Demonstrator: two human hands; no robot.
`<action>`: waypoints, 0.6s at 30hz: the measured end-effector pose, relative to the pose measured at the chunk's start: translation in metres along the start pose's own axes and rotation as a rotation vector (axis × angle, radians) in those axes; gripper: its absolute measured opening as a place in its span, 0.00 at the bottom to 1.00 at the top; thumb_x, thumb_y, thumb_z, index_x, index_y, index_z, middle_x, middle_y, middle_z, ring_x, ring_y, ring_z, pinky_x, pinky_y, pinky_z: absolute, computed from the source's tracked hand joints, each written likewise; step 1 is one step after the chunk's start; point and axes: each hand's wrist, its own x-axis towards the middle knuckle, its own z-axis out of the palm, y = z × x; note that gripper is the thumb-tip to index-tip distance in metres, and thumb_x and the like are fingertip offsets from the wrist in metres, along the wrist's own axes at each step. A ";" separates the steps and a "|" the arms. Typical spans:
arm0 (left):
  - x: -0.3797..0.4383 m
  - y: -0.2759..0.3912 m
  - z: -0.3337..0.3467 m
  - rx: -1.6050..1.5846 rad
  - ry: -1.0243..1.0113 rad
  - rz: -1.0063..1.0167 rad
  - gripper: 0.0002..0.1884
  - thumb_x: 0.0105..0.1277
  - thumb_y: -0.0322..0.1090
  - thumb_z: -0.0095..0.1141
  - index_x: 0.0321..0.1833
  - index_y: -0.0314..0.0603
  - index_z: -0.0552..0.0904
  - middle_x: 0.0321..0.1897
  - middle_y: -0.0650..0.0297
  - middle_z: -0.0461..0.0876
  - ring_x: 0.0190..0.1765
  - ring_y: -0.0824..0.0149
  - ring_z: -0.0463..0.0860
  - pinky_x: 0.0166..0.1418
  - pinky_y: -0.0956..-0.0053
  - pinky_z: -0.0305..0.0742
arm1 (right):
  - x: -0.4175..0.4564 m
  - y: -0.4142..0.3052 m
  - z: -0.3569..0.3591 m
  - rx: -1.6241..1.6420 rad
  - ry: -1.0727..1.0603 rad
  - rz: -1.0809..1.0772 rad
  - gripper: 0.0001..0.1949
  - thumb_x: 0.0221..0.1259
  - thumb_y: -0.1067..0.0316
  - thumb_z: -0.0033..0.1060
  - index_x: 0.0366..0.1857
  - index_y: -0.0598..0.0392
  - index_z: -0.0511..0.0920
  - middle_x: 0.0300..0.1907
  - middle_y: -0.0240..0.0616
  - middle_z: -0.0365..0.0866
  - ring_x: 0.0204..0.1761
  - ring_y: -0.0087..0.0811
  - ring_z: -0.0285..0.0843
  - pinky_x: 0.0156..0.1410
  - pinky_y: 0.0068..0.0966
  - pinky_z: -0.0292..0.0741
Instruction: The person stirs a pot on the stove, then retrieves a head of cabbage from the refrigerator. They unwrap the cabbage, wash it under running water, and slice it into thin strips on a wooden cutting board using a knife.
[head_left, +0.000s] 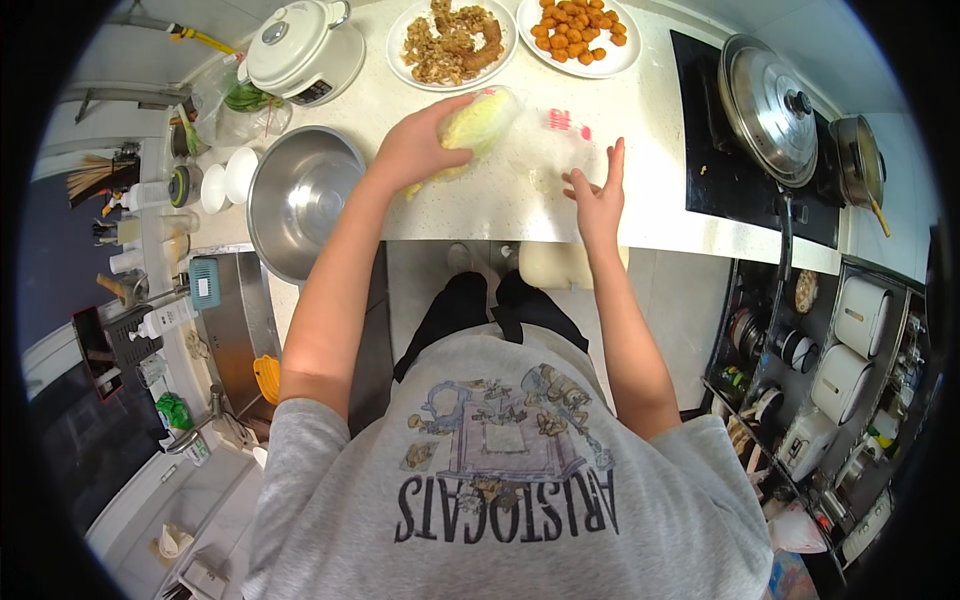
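My left hand (420, 148) grips a pale yellow-green napa cabbage (480, 126) above the counter, its thumb along the near side. Clear plastic film with a bit of red print clings around the cabbage. Beside it, a thin transparent plastic bag (551, 146) with red printing spreads over the worktop. My right hand (602, 199) is at the bag's right edge with fingers apart; whether its fingertips touch the film is hard to tell. Left of the cabbage stands a large stainless steel bowl (300, 199), partly behind my left forearm.
Two white plates at the back hold browned food (450, 45) and orange balls (574, 30). A white electric cooker (300, 56) stands back left, near bagged green vegetables (251, 99). On the right, a lidded pan (772, 112) and a pot (859, 165) occupy the black cooktop (697, 142).
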 end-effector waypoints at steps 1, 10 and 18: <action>0.003 -0.007 -0.008 -0.081 -0.012 -0.009 0.43 0.57 0.33 0.73 0.80 0.55 0.73 0.66 0.60 0.84 0.65 0.61 0.84 0.69 0.67 0.79 | 0.002 -0.003 0.008 -0.048 0.030 -0.090 0.44 0.73 0.71 0.62 0.87 0.55 0.44 0.84 0.58 0.52 0.51 0.39 0.92 0.49 0.27 0.89; -0.026 -0.037 0.001 -0.993 0.171 -0.271 0.33 0.69 0.30 0.68 0.78 0.50 0.73 0.61 0.63 0.88 0.57 0.70 0.86 0.60 0.71 0.80 | -0.001 -0.057 0.112 -0.025 -0.214 -0.060 0.27 0.73 0.50 0.68 0.66 0.61 0.80 0.53 0.50 0.90 0.57 0.40 0.89 0.57 0.31 0.82; -0.051 -0.035 0.034 -1.106 0.330 -0.301 0.33 0.73 0.31 0.65 0.80 0.47 0.68 0.63 0.61 0.85 0.60 0.69 0.84 0.62 0.70 0.79 | 0.002 -0.082 0.136 -0.430 -0.125 -0.311 0.14 0.68 0.56 0.69 0.41 0.57 0.82 0.37 0.47 0.88 0.37 0.50 0.86 0.43 0.40 0.80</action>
